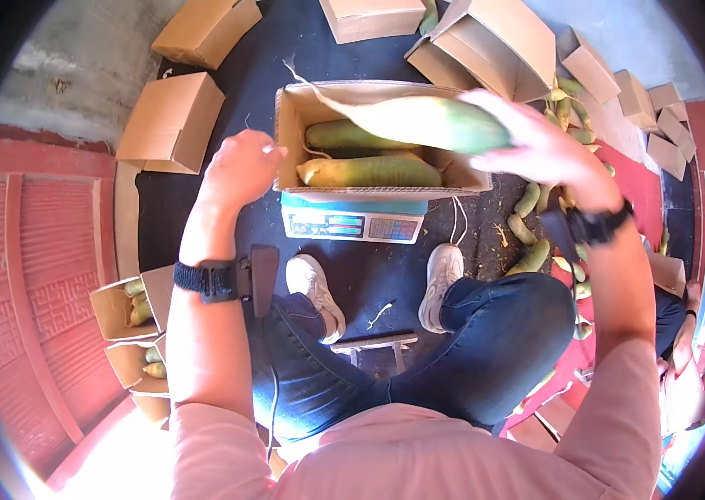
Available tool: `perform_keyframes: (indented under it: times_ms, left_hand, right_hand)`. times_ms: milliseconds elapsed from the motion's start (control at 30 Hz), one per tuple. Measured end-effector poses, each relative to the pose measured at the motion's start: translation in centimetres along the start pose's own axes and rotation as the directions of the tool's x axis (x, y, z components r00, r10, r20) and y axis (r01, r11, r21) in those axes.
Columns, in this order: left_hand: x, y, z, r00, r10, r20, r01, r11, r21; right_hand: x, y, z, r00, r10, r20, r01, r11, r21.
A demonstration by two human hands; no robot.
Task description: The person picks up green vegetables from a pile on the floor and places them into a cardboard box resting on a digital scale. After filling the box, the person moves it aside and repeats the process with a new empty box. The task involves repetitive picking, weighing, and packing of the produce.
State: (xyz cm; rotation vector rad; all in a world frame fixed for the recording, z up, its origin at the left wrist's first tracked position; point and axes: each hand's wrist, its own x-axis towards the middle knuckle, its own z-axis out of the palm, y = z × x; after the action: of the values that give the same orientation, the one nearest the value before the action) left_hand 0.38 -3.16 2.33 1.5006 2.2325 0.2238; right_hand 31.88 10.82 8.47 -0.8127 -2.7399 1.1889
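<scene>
My right hand (527, 137) grips the green end of a long radish (419, 123), blurred by motion, above an open cardboard box (386, 194). Its pale, tapering root points left past the box's far rim. Two more green radishes lie inside: one in front (373, 172), another behind it (344, 136), partly covered by the held one. Beside the box's left wall, my left hand (242, 165) is closed with curled fingers; whether it pinches anything is hidden. Under the box is a white and teal digital scale (351, 225).
Loose radishes (526, 227) lie on the floor to the right. Cardboard boxes stand at the far left (170, 121) and far right (494, 46). Boxes holding radishes (131, 367) are near my left side. Another person (686, 358) sits at the right edge.
</scene>
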Motion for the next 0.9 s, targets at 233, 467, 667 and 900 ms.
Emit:
perform_keyframes:
  times_ms: [233,467,667,900]
  left_hand:
    - [0.6,1.2,0.5,0.999,-0.048,-0.013,0.048,0.996,0.076]
    - [0.2,1.2,0.0,0.997,-0.069,0.026,0.066,0.992,0.107]
    - [-0.4,1.5,-0.6,0.997,-0.064,0.051,0.056,0.989,0.134]
    - [-0.4,1.7,-0.4,0.998,-0.045,0.050,0.037,0.988,0.151]
  right_hand:
    - [10.1,4.5,8.1,0.883,0.317,0.347,-0.226,0.934,-0.278]
    - [10.9,4.0,8.1,0.917,0.268,0.296,-0.081,0.851,-0.518]
    - [11.3,3.8,7.4,0.908,0.246,0.339,-0.122,0.929,-0.350]
    - [11.1,4.1,8.7,0.910,0.275,0.310,-0.107,0.879,-0.465]
